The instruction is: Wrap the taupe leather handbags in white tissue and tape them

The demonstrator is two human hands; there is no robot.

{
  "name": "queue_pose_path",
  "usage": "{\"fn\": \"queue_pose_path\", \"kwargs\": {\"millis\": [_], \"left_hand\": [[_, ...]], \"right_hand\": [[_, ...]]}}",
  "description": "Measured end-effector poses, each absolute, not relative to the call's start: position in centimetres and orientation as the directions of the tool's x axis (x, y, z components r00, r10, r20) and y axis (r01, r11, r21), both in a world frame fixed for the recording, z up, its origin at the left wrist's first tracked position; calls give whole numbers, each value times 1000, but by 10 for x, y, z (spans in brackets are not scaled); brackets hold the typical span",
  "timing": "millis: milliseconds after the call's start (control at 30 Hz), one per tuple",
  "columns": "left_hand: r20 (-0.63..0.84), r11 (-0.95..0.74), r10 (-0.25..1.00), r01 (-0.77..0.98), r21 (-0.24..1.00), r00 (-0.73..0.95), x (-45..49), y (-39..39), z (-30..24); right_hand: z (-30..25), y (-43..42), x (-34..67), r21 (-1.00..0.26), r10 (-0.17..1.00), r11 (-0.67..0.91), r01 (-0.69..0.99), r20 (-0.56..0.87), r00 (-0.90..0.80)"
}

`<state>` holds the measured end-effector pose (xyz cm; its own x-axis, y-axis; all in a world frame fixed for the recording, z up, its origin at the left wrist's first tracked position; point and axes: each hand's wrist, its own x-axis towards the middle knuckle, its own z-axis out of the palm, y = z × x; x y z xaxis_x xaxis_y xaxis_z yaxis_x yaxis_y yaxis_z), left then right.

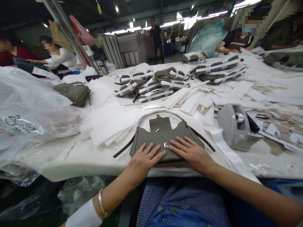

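A grey-olive handbag [146, 137] lies flat on the white-covered table in front of me. Its flap [160, 124] is folded back away from me, and a small gold clasp [165, 145] shows on the front. The handle [163, 112] arches behind it, wrapped in clear film, with dark strap ends spread to both sides. My left hand [147, 159] rests on the bag's lower left part, fingers stretched out. On the lower right part lies my right hand [195, 155], fingers flat and spread. The clasp sits between the two hands.
Wrapped bags [153, 83] are stacked at the table's middle. A grey tape dispenser [233, 126] stands right, beside paper scraps [276, 129]. Paper sheets [113, 123] and another bag [74, 93] lie left, near a big plastic bag [35, 104]. Co-workers sit around the far side.
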<state>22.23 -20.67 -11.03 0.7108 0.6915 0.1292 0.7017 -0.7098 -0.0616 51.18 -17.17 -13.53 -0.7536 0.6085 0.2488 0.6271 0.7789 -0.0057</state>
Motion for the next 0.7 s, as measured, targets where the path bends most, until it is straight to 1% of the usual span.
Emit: {"fn": "queue_pose_path", "kwargs": {"millis": [100, 233, 300, 400, 467, 533, 567, 600, 633, 700], "left_hand": [[93, -717, 694, 697, 2, 714, 219, -211, -111], [191, -650, 751, 759, 45, 632, 228, -215, -125], [234, -613, 776, 788, 56, 586, 234, -216, -133], [273, -590, 784, 806, 52, 557, 238, -217, -140], [299, -583, 784, 810, 54, 544, 237, -219, -141], [323, -583, 782, 809, 74, 534, 236, -221, -141], [333, -586, 779, 805, 88, 531, 235, -221, -141], [343, -590, 777, 801, 101, 528, 235, -222, -141], [351, -592, 775, 798, 112, 525, 234, -222, -142], [370, -594, 771, 795, 124, 518, 233, -222, -144]], "right_hand": [[-135, -178, 515, -29, 594, 796, 604, 232, -771], [-134, -182, 517, -40, 596, 793, 608, 262, -759], [-125, -175, 513, -79, 590, 801, 593, 266, -762], [-98, -152, 485, -237, 592, 806, 543, 275, -758], [-77, -130, 447, -354, 593, 799, 486, 326, -737], [-62, -104, 398, -433, 593, 792, 430, 382, -709], [-59, -90, 371, -477, 615, 770, 424, 378, -692], [-58, -75, 345, -544, 680, 707, 452, 347, -646], [-58, -60, 320, -627, 769, 597, 501, 268, -580], [-63, -30, 278, -667, 843, 493, 559, 208, -496]]}}
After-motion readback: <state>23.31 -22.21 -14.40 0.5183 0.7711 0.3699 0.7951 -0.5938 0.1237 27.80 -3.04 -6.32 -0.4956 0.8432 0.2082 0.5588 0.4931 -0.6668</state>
